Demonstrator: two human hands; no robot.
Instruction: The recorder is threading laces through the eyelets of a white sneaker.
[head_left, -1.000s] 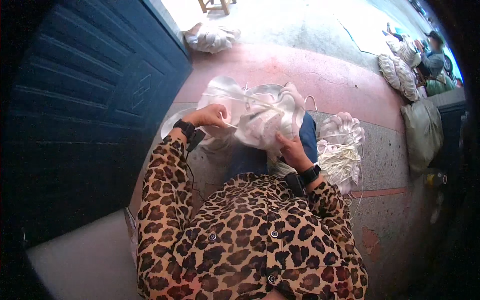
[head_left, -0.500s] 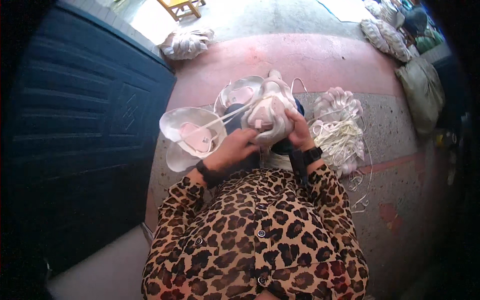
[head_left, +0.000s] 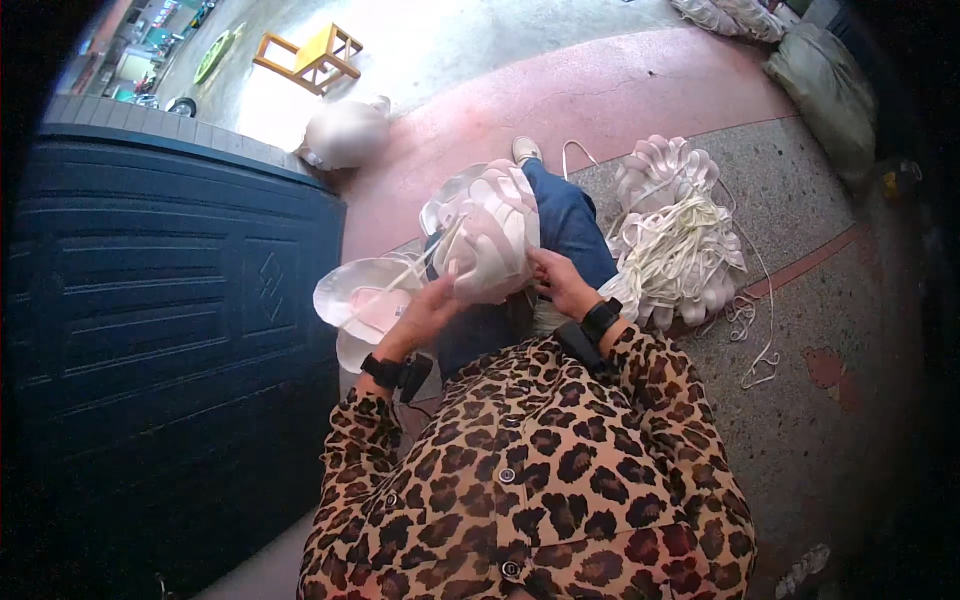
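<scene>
A rounded bundle of white and pale pink cloth pieces, layered like petals, is held up over my lap. My left hand is closed on its lower left edge, beside a white strap running across it. My right hand pinches the lower right edge between thumb and fingers. To the left lies a white, bowl-like oval piece with a pink inside and straps. On the right, a pile of cream straps rests on a fanned stack of similar white-pink pieces.
A dark blue panelled door stands along the left. Farther off are a yellow wooden chair and a blurred pale bundle. A large greyish sack leans at the back right. Loose cord trails over the speckled floor.
The bundle has shifted left and been turned, showing more overlapping layers. My right hand has moved down to its lower edge. The view has swung, showing more of the chair and door.
</scene>
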